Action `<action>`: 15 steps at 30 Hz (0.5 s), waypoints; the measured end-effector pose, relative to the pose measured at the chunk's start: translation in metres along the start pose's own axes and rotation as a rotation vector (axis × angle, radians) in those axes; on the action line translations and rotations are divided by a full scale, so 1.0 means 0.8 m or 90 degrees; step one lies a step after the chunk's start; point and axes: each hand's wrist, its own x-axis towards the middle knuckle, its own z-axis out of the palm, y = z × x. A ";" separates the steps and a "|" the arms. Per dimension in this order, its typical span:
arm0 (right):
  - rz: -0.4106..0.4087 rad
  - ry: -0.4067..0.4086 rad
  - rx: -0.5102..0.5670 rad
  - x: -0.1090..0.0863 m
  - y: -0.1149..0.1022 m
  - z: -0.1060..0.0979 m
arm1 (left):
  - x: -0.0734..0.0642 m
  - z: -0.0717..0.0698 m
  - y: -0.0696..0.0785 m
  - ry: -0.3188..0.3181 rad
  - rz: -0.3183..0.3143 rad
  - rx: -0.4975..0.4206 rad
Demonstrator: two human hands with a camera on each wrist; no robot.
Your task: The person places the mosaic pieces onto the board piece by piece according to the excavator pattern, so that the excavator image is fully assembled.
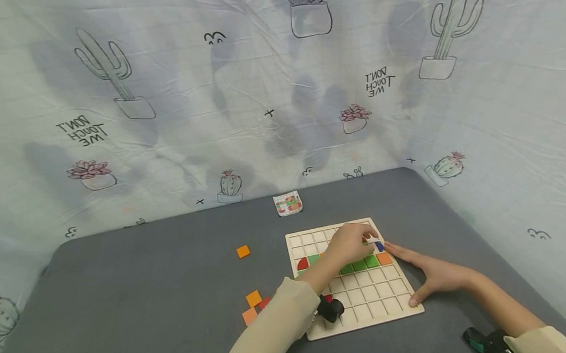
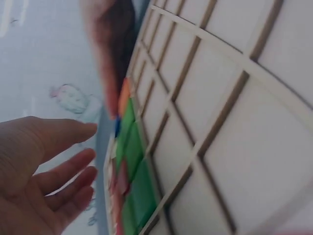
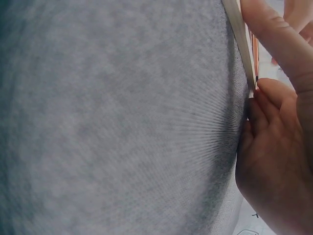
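A pale wooden grid board (image 1: 373,302) lies on the grey table, with colored pieces set in its cells. My left hand (image 1: 350,242) is above the board's right part, its fingertips close to a blue piece (image 1: 380,246) near the right edge. In the left wrist view a gap separates thumb and bent fingers, with nothing between them. Below the blue piece sits an orange square (image 1: 385,258), beside green squares (image 1: 372,261) in the same row. My right hand (image 1: 437,275) rests along the board's right side, thumb at the near corner and straight fingers up by the blue piece.
Loose orange squares (image 1: 243,251) and a few red pieces (image 1: 264,303) lie left of the board, partly behind my left sleeve. A small printed pattern card (image 1: 288,204) is at the table's back edge. A cactus-print cloth (image 1: 255,79) hangs behind the table.
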 end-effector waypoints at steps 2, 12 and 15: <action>0.003 0.000 -0.002 0.000 -0.001 -0.001 | -0.010 -0.011 -0.006 -0.014 0.011 -0.036; 0.012 -0.002 -0.005 -0.002 -0.005 0.000 | -0.078 -0.070 -0.063 -0.070 0.025 -0.173; 0.013 0.002 -0.004 -0.002 -0.005 0.000 | -0.108 -0.088 -0.083 -0.059 0.017 -0.180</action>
